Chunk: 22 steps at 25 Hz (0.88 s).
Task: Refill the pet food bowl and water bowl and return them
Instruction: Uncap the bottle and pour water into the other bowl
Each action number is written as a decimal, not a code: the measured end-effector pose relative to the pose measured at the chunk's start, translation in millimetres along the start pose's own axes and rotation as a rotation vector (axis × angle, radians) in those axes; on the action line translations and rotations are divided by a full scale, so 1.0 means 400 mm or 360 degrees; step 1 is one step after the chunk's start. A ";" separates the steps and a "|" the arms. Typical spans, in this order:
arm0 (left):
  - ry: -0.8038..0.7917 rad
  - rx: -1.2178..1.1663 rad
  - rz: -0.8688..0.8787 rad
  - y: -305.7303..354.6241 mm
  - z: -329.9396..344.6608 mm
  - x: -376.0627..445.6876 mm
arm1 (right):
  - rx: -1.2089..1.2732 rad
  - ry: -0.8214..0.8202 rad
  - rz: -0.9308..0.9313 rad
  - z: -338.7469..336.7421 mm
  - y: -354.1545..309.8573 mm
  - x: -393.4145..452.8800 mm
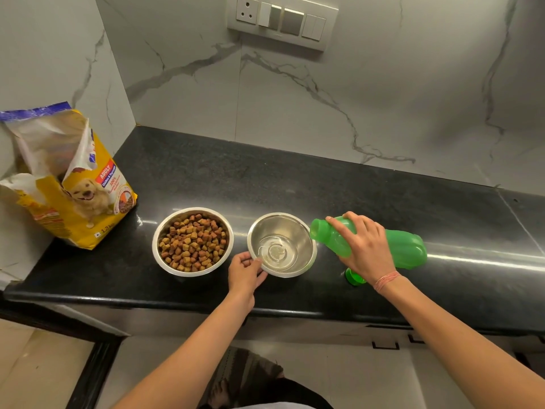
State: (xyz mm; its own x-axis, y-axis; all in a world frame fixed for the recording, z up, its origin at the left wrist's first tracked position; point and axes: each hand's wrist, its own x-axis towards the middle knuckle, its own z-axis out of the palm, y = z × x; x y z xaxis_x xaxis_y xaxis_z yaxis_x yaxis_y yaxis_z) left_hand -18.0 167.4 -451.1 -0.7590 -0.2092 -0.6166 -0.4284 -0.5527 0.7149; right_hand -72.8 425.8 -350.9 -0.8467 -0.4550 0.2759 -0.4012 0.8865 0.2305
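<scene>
Water bowl [282,245], right of the filled food bowl [193,242], is steadied by the left hand [246,271] pinching its rim while the green bottle [383,242], gripped by the right hand [364,246], is tipped; filling underway, steeper tilt needed.

Home kitchen: black granite counter [295,184], marble-look wall [324,98], switchboard [281,20].

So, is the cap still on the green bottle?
No, the green bottle has an open mouth tipped over the water bowl, and its cap sits on the counter.
</scene>
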 end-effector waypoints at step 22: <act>0.0028 -0.0026 -0.0010 0.008 0.010 -0.014 | -0.0074 -0.0072 -0.0078 0.010 0.011 0.011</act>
State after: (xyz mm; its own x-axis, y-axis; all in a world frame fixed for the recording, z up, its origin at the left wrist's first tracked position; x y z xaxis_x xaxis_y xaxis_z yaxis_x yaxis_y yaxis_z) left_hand -17.1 170.1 -444.3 -0.7477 -0.2198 -0.6266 -0.4248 -0.5670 0.7058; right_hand -79.7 428.1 -352.2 -0.8419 -0.4923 0.2211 -0.4266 0.8580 0.2862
